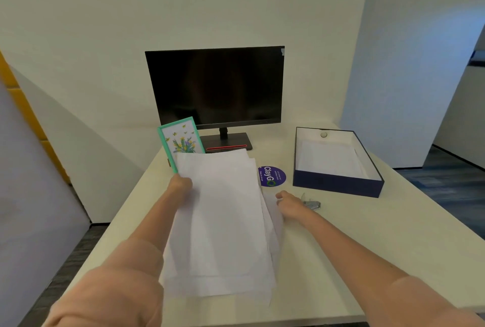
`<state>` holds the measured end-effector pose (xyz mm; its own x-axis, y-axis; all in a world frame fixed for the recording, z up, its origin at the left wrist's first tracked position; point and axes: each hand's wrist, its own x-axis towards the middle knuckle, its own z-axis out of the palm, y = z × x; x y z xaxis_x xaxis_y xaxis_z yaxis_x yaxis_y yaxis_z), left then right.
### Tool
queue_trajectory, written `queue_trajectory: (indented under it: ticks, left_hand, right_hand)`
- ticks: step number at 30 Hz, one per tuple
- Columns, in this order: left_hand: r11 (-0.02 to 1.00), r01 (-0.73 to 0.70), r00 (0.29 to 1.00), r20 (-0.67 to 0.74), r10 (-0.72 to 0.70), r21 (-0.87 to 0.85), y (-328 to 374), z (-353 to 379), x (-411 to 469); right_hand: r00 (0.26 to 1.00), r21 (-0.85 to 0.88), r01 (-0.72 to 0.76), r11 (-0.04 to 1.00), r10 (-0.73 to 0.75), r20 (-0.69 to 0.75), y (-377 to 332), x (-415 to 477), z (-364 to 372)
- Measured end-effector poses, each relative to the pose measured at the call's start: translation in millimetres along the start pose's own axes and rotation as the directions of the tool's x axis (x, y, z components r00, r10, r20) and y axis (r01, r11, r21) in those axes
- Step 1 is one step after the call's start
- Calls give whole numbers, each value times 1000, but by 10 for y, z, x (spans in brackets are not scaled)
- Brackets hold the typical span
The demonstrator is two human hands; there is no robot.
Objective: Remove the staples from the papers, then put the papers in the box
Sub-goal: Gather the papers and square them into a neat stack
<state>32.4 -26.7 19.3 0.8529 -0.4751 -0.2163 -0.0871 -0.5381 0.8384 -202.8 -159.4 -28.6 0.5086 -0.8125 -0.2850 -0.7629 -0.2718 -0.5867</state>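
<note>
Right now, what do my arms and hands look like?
You wear a pale peach-pink top: the left sleeve and right sleeve end near the elbows, forearms bare. The left hand and right hand are bare, with no gloves, rings or watch visible.

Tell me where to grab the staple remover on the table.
Probably pinch the staple remover across its silvery body with the right hand, coming down from above: it lies low on the table just beside that hand, and the left hand is gripping the papers.
</note>
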Motion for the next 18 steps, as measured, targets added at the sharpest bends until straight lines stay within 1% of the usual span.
queue_trajectory:
  ticks: [2,3,6,8,10,12,14,15,16,18]
  left_hand:
    - [990,-35,998,62,27,135,116,98,-16]
    - [979,-54,996,83,38,196,147,158,-33]
    - [939,-94,987,156,44,332,134,397,-71]
    - [909,-105,982,184,32,404,72,562,-114]
    - [879,-78,987,161,1,471,0,684,-157]
    - [847,-24,995,92,-30,530,-58,710,-199]
    - [828,38,998,24,-62,560,-133,665,-226]
    - [819,71,996,-3,-84,569,-176,632,-227]
    - [812,102,994,-21,-110,575,-216,599,-223]
    - [801,143,988,-33,-153,581,-271,547,-214]
  right_hand:
    - [999,121,-9,993,5,37,16,-3,-44]
    - [999,152,-13,988,5,55,13,-23,-53]
    - [998,178,10,984,-20,60,35,33,-17]
    - [999,197,2,980,-12,51,59,123,25]
    - [1000,235,-16,972,10,26,29,87,11]
    - [998,294,-32,955,48,-48,5,44,7]
    - [980,351,-55,935,118,-160,11,72,42]
    - [966,375,-92,923,173,-189,-1,63,53]
    - [954,418,-132,899,230,-193,-12,67,68]
    - [934,504,-238,830,339,-116,-56,20,73]
